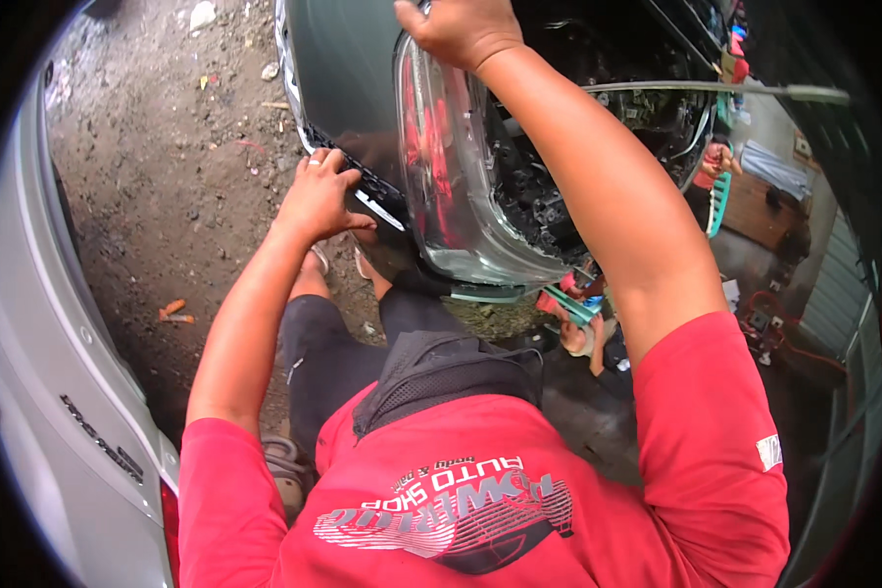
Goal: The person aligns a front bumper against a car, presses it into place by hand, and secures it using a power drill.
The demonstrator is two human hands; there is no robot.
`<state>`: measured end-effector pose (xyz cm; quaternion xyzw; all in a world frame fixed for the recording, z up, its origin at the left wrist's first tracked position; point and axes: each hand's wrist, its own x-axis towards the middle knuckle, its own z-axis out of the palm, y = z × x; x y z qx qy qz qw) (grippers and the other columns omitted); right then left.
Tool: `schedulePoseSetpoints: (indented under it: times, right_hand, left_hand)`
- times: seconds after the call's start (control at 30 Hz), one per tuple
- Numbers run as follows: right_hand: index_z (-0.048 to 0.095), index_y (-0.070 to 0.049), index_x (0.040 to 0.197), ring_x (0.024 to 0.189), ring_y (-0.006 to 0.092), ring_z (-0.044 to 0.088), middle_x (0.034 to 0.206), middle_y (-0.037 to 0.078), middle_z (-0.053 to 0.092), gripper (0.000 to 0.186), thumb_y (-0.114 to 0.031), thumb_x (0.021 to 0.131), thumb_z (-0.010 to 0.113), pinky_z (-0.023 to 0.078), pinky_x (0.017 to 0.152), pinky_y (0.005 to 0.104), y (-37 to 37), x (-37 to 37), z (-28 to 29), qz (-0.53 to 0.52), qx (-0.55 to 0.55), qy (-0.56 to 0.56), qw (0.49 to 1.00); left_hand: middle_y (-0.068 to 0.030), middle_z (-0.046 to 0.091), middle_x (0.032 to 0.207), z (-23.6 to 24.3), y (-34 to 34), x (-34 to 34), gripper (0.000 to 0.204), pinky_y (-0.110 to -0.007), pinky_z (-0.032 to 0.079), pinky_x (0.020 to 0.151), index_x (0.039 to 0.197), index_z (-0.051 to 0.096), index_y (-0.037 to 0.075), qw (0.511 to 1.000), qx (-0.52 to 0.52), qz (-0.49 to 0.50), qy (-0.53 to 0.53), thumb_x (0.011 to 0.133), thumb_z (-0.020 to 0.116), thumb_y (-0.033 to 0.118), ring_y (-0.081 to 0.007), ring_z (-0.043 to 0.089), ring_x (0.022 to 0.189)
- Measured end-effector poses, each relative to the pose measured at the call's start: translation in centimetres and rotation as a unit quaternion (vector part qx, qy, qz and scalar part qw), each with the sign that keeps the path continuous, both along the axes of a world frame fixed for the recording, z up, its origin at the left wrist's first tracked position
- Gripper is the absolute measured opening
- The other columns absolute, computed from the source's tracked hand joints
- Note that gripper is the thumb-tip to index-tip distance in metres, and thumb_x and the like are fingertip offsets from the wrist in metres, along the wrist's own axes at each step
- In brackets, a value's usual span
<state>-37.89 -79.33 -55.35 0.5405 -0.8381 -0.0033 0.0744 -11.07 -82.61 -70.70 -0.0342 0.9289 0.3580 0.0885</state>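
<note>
My left hand (321, 200) grips the edge of a dark car bumper (348, 78), fingers bent over the black trim and thumb spread across the surface. A ring shows on one finger. Beside it sits a large clear headlight (439, 162) with red showing through its lens. At the headlight's far end is my right hand (465, 29), resting by its upper edge. The frame's top cuts off its fingers, so its grip is hidden. Under my right forearm lies the open engine bay (549, 186), full of dark parts.
A silver vehicle (59, 343) stands close on my left. Dirt ground (176, 167) with stones and orange scraps (174, 312) lies between. A thin rod (715, 90) crosses the engine bay. Another person (598, 343) is low to the right, near green pieces. Cables (804, 343) lie beyond.
</note>
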Motion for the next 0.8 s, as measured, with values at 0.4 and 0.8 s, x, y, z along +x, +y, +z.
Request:
schedulePoseSetpoints:
  times: [0.4,0.8]
  right_hand:
    - [0.051,-0.008,0.150,0.142,0.0415,0.046,0.156,0.020,0.048,0.067,-0.026,0.089,0.073,0.038,0.117,0.0493,21.3,13.1,9.4,-0.078,-0.025,-0.318,0.945]
    - [0.049,-0.009,0.152,0.142,0.0410,0.047,0.155,0.022,0.047,0.061,-0.034,0.099,0.065,0.040,0.117,0.0475,53.9,34.6,9.7,-0.571,0.080,-0.332,0.747]
  left_hand:
    - [-0.0085,0.061,0.125,1.2,-0.3,-0.8,0.075,-0.052,0.042,0.108,0.121,0.076,0.017,0.991,-0.085,-0.071,-0.071,0.065,0.084,0.067,-0.0307,0.051,0.130]
    - [-0.0218,0.063,0.133,2.5,1.0,-1.3,0.070,-0.051,0.052,0.103,0.115,0.077,0.008,0.993,-0.071,-0.097,-0.016,0.064,0.091,0.054,-0.0418,0.060,0.124]
